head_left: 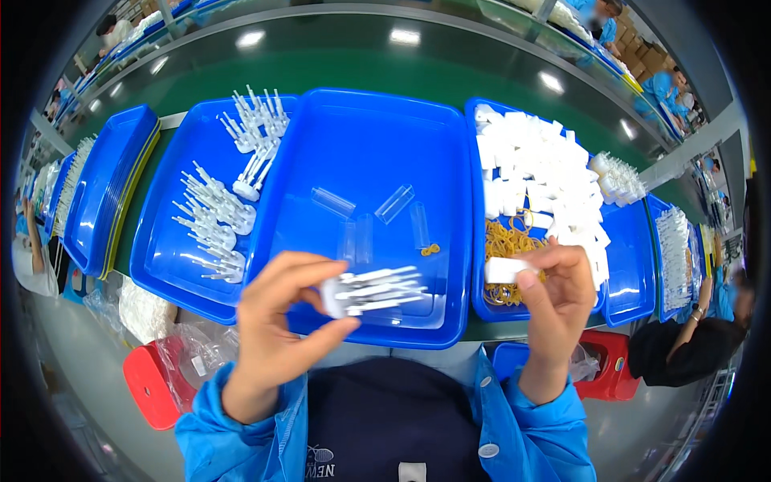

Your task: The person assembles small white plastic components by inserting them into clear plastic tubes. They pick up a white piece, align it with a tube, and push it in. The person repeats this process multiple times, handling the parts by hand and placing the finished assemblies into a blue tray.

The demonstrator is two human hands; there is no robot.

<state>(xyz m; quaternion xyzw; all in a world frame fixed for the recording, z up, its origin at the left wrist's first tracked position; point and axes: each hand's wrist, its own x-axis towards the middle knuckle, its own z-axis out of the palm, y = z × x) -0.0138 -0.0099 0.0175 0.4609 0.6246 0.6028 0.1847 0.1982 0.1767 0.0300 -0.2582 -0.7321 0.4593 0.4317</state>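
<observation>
My left hand (277, 325) grips a bundle of white plastic stems (373, 289) by its thick end, the thin tips pointing right over the middle blue tray (365, 120). My right hand (558, 293) pinches a small white rectangular block (504, 269) at the tray's right edge, a short gap from the stem tips. Several clear plastic tubes (393, 203) lie flat in the middle tray, with a small yellow rubber band (430, 250) beside them.
The left blue tray (161, 241) carries clusters of white stemmed parts (215, 217). The right tray (474, 108) holds a heap of white blocks (538, 173) and yellow rubber bands (506, 241). Stacked blue trays (104, 189) stand far left. Red stools (148, 381) flank my lap; other workers sit nearby.
</observation>
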